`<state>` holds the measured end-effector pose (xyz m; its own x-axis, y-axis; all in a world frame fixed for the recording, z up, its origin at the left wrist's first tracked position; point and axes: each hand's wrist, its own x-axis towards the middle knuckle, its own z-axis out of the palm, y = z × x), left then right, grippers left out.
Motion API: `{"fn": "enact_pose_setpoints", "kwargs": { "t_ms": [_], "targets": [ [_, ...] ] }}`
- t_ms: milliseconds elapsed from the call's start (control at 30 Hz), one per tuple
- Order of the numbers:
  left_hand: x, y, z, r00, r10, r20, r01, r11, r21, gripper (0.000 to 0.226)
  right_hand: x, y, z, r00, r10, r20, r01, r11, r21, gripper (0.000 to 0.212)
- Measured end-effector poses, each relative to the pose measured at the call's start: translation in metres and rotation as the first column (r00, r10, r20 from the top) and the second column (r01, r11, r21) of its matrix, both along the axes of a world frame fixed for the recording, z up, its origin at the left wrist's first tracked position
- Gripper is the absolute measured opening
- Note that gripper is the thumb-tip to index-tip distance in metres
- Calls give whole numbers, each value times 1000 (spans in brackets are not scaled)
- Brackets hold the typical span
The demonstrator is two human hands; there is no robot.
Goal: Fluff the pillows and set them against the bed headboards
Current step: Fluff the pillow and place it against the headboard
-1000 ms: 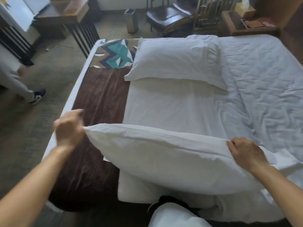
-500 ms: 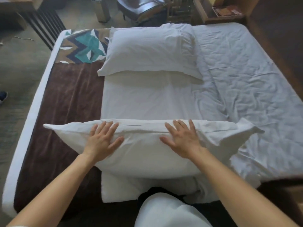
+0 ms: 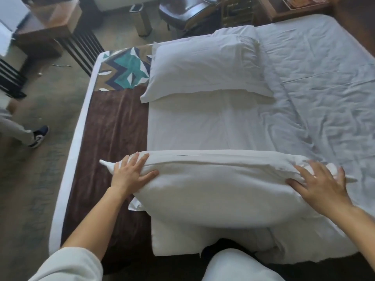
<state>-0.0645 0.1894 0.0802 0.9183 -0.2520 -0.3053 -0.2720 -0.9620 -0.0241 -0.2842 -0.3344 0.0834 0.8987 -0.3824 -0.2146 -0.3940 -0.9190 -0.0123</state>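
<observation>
The near pillow (image 3: 219,191) is lying across the bed (image 3: 316,82), close to the person. The left hand (image 3: 129,175) and right hand (image 3: 320,185) are pressing its ends, fingers (image 3: 302,169) spread apart, gripping nothing.

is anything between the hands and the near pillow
No. The left hand and right hand lie flat on the two ends of the near pillow, pressing it directly; nothing sits between them.

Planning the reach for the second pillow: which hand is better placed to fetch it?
Likely the right hand: the far pillow lies ahead and slightly right; the left hand sits further left, on the near pillow.
</observation>
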Motion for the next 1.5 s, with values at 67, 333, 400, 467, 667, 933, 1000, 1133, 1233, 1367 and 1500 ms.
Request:
{"fn": "enact_pose_setpoints", "kwargs": {
  "t_ms": [67,333,400,467,667,933,1000,1133,1233,1367,1500],
  "targets": [
    [2,-1,-5,1000,11,10,-11,1000,-21,97,8,4,-6,985,173,26,-172,985,-24,48],
    [4,-23,-26,999,39,34,-37,997,-63,72,29,19,-2,993,-9,122,-6,993,120,77],
    [4,-29,-27,998,21,57,-19,999,-32,66,27,20,-6,976,37,213,-52,996,67,58],
    [2,-36,-27,996,29,83,-28,1000,-12,62,26,18,-7,963,57,263,-77,995,67,58],
    [25,-71,5,988,-14,157,25,998,-66,59,25,-13,9,921,88,379,-92,996,-7,41],
    [38,-117,43,897,-128,424,213,964,-161,57,-9,-87,72,884,-263,386,274,961,27,21],
    [33,-127,51,849,-173,499,282,947,-152,57,-25,-115,97,894,-294,337,305,952,22,25],
    [3,-145,70,748,-176,640,371,911,-182,59,-24,-110,107,956,-194,219,138,959,246,51],
    [-26,-148,87,662,-189,726,458,868,-191,51,-6,-84,82,987,-49,153,-2,949,314,79],
    [-47,-146,100,591,-175,788,486,856,-175,43,1,-64,44,999,-40,12,37,980,196,60],
    [-55,-141,100,535,-203,820,508,853,-120,38,-19,-51,7,943,44,330,-94,986,138,54]
  ]
}}
